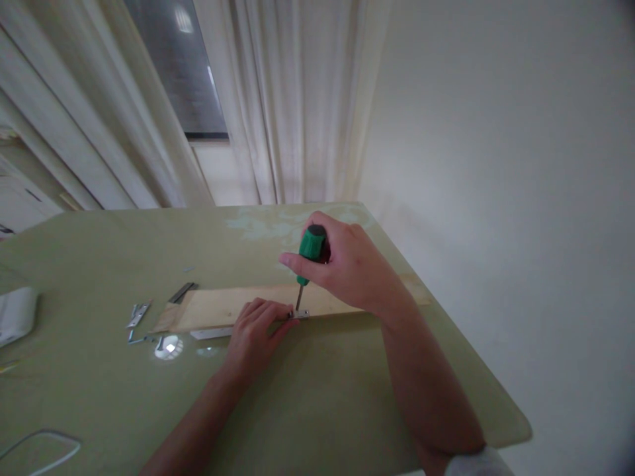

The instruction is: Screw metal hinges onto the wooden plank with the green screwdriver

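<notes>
A screwdriver (311,243) with a green and black handle stands nearly upright in my right hand (350,261), whose fingers are wrapped around the handle. Its tip meets a small metal plate (303,314) with holes at the near edge of a pale wooden board (208,305). Fingers and thumb of my left hand (253,327) pinch the plate's left end against the board edge. Whether a screw sits under the tip is too small to tell. The board lies flat, partly hidden behind my right wrist.
Left of the board lie a metal hinge-like piece (138,314) and a small bent rod (133,338). A dark flat metal strip (181,292) rests at the board's left end. A white object (17,314) and a white cable (54,434) are farther left. The wall (520,198) borders the table's right side.
</notes>
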A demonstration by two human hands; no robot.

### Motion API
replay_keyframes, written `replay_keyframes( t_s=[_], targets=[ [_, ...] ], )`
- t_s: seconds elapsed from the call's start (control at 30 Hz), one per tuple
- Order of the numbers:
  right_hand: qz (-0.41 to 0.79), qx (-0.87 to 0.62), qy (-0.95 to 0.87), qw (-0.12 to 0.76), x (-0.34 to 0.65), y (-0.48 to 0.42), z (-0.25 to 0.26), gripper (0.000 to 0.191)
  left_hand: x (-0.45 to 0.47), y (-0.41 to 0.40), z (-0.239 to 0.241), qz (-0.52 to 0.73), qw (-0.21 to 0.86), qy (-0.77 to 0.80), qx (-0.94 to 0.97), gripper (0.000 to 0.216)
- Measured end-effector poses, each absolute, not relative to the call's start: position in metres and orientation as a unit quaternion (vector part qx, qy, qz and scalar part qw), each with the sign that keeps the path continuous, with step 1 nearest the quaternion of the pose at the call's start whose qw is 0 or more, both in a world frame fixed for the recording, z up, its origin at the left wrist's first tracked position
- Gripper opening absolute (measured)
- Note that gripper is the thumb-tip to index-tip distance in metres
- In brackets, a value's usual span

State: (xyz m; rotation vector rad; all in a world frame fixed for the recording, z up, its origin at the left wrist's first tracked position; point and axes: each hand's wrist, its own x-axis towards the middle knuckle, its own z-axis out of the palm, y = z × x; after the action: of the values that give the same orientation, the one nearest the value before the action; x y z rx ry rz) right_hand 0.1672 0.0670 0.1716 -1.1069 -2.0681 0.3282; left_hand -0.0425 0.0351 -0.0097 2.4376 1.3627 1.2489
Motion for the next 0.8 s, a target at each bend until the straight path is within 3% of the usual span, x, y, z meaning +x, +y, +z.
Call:
replay_keyframes(
  t_s=[0.33,0.47,0.63,0.8],
  targets=[
    [0.125,-0.434,-0.825,0.340,0.161,0.067,0.170,0.032,-0.041,0.035,-0.007,0.428,0.030,0.434,0.792,0.009],
    [0.097,-0.444,-0.830,0.323,0.156,0.069,0.165,0.030,-0.039,0.034,-0.008,0.433,0.010,0.442,0.786,0.014],
    [0.060,-0.452,-0.829,0.323,0.153,0.073,0.160,0.032,-0.038,0.034,-0.010,0.432,0.008,0.461,0.775,0.037],
    [0.065,-0.454,-0.828,0.322,0.153,0.073,0.161,0.031,-0.037,0.033,-0.011,0.427,0.009,0.465,0.775,0.035]
  ],
)
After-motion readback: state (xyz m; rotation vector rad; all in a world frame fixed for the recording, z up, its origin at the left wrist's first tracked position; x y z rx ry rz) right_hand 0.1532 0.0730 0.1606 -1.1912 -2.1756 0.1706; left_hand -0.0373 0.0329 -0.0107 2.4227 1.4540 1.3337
